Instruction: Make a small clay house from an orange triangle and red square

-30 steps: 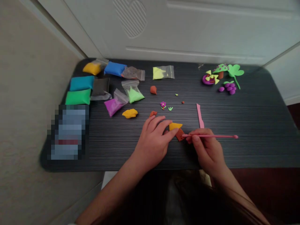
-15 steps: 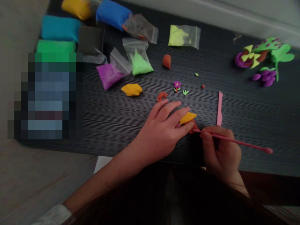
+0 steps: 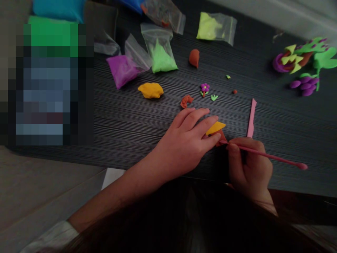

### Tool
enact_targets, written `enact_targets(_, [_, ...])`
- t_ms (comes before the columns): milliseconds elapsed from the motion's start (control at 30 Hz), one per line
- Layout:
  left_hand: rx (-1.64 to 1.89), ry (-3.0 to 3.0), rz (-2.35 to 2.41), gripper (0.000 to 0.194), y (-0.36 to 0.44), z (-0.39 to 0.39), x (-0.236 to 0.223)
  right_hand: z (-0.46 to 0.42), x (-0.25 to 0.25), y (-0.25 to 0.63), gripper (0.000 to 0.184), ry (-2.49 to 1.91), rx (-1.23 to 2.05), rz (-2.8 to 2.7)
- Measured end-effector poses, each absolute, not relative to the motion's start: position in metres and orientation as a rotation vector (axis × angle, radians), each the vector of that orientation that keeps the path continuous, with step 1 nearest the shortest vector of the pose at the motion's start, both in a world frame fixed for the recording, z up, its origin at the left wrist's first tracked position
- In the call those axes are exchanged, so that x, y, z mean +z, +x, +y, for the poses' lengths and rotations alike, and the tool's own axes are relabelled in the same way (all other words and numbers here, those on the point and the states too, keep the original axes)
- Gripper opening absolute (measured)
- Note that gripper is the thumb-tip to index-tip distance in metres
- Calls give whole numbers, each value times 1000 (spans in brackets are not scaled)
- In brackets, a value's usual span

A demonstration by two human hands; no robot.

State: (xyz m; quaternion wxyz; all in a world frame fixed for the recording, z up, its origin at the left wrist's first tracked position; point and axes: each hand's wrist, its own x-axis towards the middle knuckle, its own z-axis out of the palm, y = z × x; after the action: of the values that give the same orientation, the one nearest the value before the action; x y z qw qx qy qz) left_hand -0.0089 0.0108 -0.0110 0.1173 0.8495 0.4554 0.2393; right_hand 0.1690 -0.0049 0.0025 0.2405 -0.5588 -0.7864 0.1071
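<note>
My left hand [image 3: 185,142] lies over the table with its fingers stretched and slightly spread. Its fingertips rest on a small flat clay piece, part yellow [image 3: 216,128] and part brown [image 3: 222,136], and cover some of it. Pinched in my right hand [image 3: 249,165] is a thin pink modelling tool [image 3: 273,155] with a rounded far end. The tool's tip touches the brown clay at its lower edge. Just beyond my left fingers is a crumpled brown clay scrap [image 3: 186,101]. A tiny purple clay flower [image 3: 204,88] and a green clay grass tuft [image 3: 214,97] lie farther up.
A pink clay knife [image 3: 252,117] lies beyond my right hand. Yellow clay [image 3: 151,90] and a brown lump [image 3: 194,58] sit farther back. Bags of purple [image 3: 122,70], green [image 3: 163,59] and lime clay [image 3: 206,26] are behind. Finished clay shapes [image 3: 306,84] stand at right.
The view has shifted, so the left-side bags sit higher and things on the table farther right. Both hands keep almost the same pose at the clay piece.
</note>
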Motion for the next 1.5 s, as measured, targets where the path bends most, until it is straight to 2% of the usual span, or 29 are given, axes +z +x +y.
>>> enact_targets(367, [717,2485,1347,26,-9,10,-13,-4,1,169,8,-1533,224,-2217])
enact_targets(567, [771,2523,1361,24,-8,10,-16,-1,-2,172,9,-1371,295,-2254])
enact_targets(767, [780,2539,1322,24,-9,9,-15,-3,0,169,11,-1437,244,-2207])
enact_targets(1000, [735,2559,1298,24,-10,9,-12,-1,-3,172,13,-1344,402,-2034])
enact_targets(1500, [736,2547,1297,25,-9,10,-12,0,1,169,8,-1436,257,-2172])
